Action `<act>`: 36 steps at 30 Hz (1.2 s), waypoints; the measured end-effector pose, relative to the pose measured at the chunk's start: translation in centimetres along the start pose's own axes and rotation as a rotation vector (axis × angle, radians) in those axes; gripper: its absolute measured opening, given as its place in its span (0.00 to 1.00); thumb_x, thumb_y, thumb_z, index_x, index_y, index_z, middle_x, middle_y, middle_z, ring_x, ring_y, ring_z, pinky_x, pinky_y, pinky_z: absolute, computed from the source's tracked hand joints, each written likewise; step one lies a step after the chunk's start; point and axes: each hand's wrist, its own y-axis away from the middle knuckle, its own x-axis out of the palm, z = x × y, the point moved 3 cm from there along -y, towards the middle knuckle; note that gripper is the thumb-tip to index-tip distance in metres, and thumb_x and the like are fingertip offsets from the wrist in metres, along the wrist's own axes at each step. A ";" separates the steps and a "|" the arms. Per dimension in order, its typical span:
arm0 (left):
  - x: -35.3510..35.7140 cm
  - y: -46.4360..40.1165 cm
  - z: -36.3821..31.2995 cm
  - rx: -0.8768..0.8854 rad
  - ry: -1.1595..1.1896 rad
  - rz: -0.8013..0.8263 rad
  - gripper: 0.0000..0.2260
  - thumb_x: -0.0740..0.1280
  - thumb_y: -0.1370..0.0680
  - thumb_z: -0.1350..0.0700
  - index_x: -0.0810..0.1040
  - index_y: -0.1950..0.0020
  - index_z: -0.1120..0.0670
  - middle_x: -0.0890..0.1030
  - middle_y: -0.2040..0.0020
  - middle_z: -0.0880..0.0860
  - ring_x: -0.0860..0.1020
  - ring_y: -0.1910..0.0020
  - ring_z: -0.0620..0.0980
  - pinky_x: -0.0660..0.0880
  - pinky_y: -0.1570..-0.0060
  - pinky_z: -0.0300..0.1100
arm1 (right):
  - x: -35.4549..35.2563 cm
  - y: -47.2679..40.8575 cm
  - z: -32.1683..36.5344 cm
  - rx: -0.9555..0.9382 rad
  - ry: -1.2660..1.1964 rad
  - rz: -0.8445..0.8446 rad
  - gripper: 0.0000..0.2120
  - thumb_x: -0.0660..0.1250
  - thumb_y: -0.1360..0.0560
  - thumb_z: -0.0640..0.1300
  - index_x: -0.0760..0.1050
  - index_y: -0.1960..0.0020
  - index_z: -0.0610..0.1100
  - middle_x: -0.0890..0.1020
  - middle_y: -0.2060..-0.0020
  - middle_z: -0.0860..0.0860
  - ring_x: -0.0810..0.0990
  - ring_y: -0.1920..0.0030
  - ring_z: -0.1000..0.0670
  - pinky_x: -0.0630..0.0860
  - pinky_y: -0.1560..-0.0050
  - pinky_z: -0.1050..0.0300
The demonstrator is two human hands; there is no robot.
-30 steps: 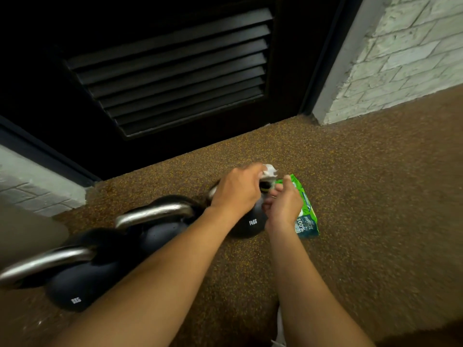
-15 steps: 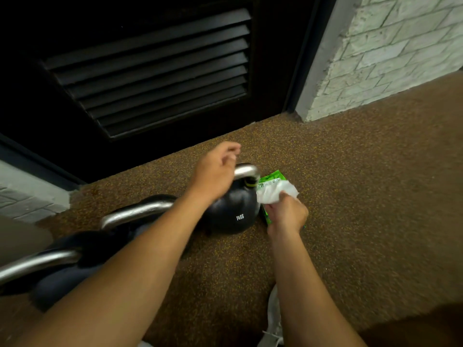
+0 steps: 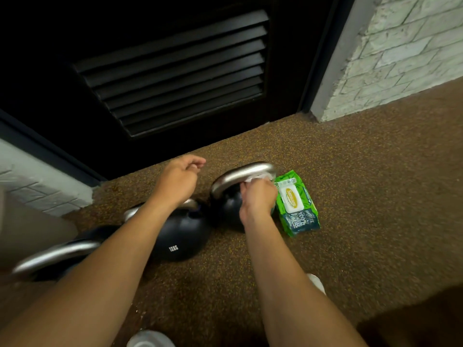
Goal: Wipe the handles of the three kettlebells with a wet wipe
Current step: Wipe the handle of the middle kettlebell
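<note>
Two hands apart: right hand (image 3: 258, 196) clamps wet wipe (image 3: 260, 177) on rightmost kettlebell handle (image 3: 244, 174); left hand (image 3: 179, 180) hovers loosely curled.

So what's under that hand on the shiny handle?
A white wet wipe peeks out above the right hand, pressed on the rightmost kettlebell's handle. The hand covers most of the wipe and part of the black ball beneath.

Black louvred door (image 3: 175, 78) stands at the far edge of the speckled brown floor (image 3: 375, 196). White-painted brick wall (image 3: 406, 53) occupies the far right corner.
</note>
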 end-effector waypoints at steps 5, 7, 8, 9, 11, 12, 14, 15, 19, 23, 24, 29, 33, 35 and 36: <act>-4.3 1.8 1.9 -0.018 0.056 -0.072 0.18 0.59 0.16 0.62 0.81 0.50 0.40 0.84 0.45 0.45 0.82 0.41 0.45 0.77 0.36 0.49 | 0.4 2.0 -6.3 -0.188 0.359 0.140 0.10 0.58 0.23 0.35 0.74 0.59 0.43 0.75 0.65 0.50 0.73 0.64 0.51 0.70 0.53 0.51; -5.6 2.6 2.5 -0.021 0.068 -0.101 0.19 0.59 0.16 0.62 0.81 0.51 0.41 0.84 0.46 0.44 0.82 0.42 0.45 0.77 0.36 0.49 | 0.0 1.9 -7.5 -0.284 0.620 0.182 0.11 0.58 0.21 0.38 0.79 0.47 0.42 0.82 0.57 0.48 0.78 0.54 0.48 0.70 0.50 0.56; -6.2 2.9 2.9 -0.029 0.065 -0.115 0.19 0.59 0.16 0.63 0.82 0.51 0.41 0.84 0.47 0.44 0.82 0.43 0.45 0.77 0.37 0.49 | -0.2 2.1 -7.7 -0.309 0.766 0.185 0.13 0.58 0.21 0.39 0.78 0.42 0.43 0.83 0.52 0.45 0.79 0.49 0.44 0.70 0.49 0.56; -6.7 3.2 3.1 -0.031 0.063 -0.125 0.19 0.59 0.16 0.63 0.82 0.51 0.41 0.85 0.47 0.44 0.82 0.43 0.45 0.77 0.37 0.49 | -0.3 2.4 -7.7 -0.328 0.895 0.195 0.16 0.57 0.21 0.39 0.76 0.37 0.44 0.83 0.49 0.42 0.79 0.46 0.41 0.71 0.48 0.55; -7.7 4.0 3.7 -0.045 0.054 -0.140 0.19 0.58 0.16 0.62 0.82 0.51 0.41 0.85 0.47 0.45 0.83 0.44 0.45 0.77 0.37 0.49 | -0.1 2.9 -7.7 -0.359 1.073 0.206 0.22 0.55 0.22 0.38 0.67 0.28 0.45 0.82 0.46 0.40 0.79 0.44 0.38 0.72 0.49 0.53; -8.2 4.5 4.0 -0.061 0.048 -0.146 0.19 0.58 0.16 0.63 0.82 0.51 0.41 0.85 0.47 0.46 0.82 0.44 0.45 0.77 0.37 0.50 | 0.0 3.2 -7.7 -0.355 1.120 0.207 0.26 0.55 0.22 0.37 0.62 0.24 0.46 0.81 0.45 0.39 0.79 0.44 0.37 0.72 0.49 0.53; -9.2 5.5 4.4 -0.089 0.019 -0.153 0.18 0.58 0.16 0.63 0.81 0.51 0.42 0.84 0.47 0.47 0.82 0.45 0.46 0.76 0.37 0.49 | 0.3 3.7 -7.9 -0.322 1.148 0.209 0.29 0.55 0.22 0.37 0.56 0.22 0.45 0.80 0.43 0.39 0.78 0.43 0.38 0.71 0.49 0.52; -9.7 6.1 4.6 -0.097 -0.007 -0.147 0.18 0.58 0.16 0.63 0.81 0.51 0.43 0.84 0.47 0.47 0.82 0.44 0.45 0.76 0.37 0.48 | 0.3 3.9 -8.1 -0.293 1.149 0.200 0.28 0.55 0.22 0.38 0.58 0.22 0.44 0.80 0.43 0.40 0.78 0.43 0.38 0.70 0.50 0.53; -11.7 8.6 5.5 -0.129 -0.072 -0.172 0.15 0.60 0.17 0.64 0.82 0.47 0.47 0.84 0.46 0.49 0.81 0.44 0.48 0.75 0.41 0.44 | 0.5 4.7 -8.6 -0.175 0.891 0.183 0.15 0.58 0.21 0.44 0.81 0.46 0.39 0.83 0.52 0.41 0.80 0.48 0.39 0.76 0.47 0.50; -14.5 11.0 7.1 -0.182 -0.087 -0.271 0.16 0.60 0.21 0.55 0.83 0.55 0.37 0.84 0.50 0.44 0.82 0.45 0.50 0.76 0.44 0.47 | 0.0 5.1 -9.3 -0.123 0.666 0.191 0.14 0.64 0.27 0.51 0.83 0.59 0.43 0.85 0.60 0.46 0.82 0.53 0.42 0.78 0.47 0.46; -15.1 11.5 7.4 -0.196 -0.081 -0.292 0.16 0.60 0.21 0.55 0.83 0.57 0.36 0.84 0.51 0.43 0.82 0.46 0.50 0.76 0.44 0.48 | 0.0 5.5 -9.0 -0.138 0.655 0.191 0.14 0.63 0.27 0.51 0.83 0.59 0.43 0.85 0.60 0.46 0.82 0.53 0.42 0.77 0.47 0.46; -16.1 12.9 8.7 -0.258 0.021 -0.363 0.13 0.61 0.22 0.56 0.82 0.57 0.42 0.85 0.50 0.48 0.82 0.44 0.54 0.77 0.37 0.53 | 1.9 8.1 -8.5 -0.297 0.691 0.290 0.15 0.60 0.19 0.46 0.79 0.37 0.44 0.82 0.45 0.48 0.79 0.44 0.46 0.70 0.45 0.56; -15.1 13.5 9.0 -0.272 0.024 -0.341 0.15 0.61 0.17 0.60 0.82 0.53 0.43 0.84 0.47 0.51 0.82 0.46 0.56 0.76 0.47 0.45 | 3.5 9.0 -7.9 -0.471 0.919 0.338 0.21 0.57 0.17 0.43 0.68 0.25 0.48 0.78 0.35 0.46 0.76 0.37 0.46 0.64 0.44 0.64; -14.4 13.2 9.4 -0.254 -0.004 -0.305 0.14 0.60 0.16 0.60 0.84 0.46 0.48 0.82 0.46 0.51 0.80 0.45 0.54 0.75 0.45 0.46 | 4.3 8.7 -8.3 -0.530 1.057 0.374 0.21 0.56 0.17 0.45 0.67 0.24 0.49 0.78 0.35 0.45 0.77 0.38 0.45 0.69 0.39 0.60; -14.0 13.2 9.4 -0.248 -0.013 -0.287 0.13 0.60 0.15 0.60 0.84 0.43 0.51 0.81 0.45 0.50 0.78 0.45 0.52 0.73 0.45 0.44 | 4.7 8.5 -8.7 -0.567 1.147 0.409 0.21 0.56 0.17 0.45 0.67 0.25 0.49 0.77 0.33 0.45 0.75 0.34 0.44 0.69 0.34 0.56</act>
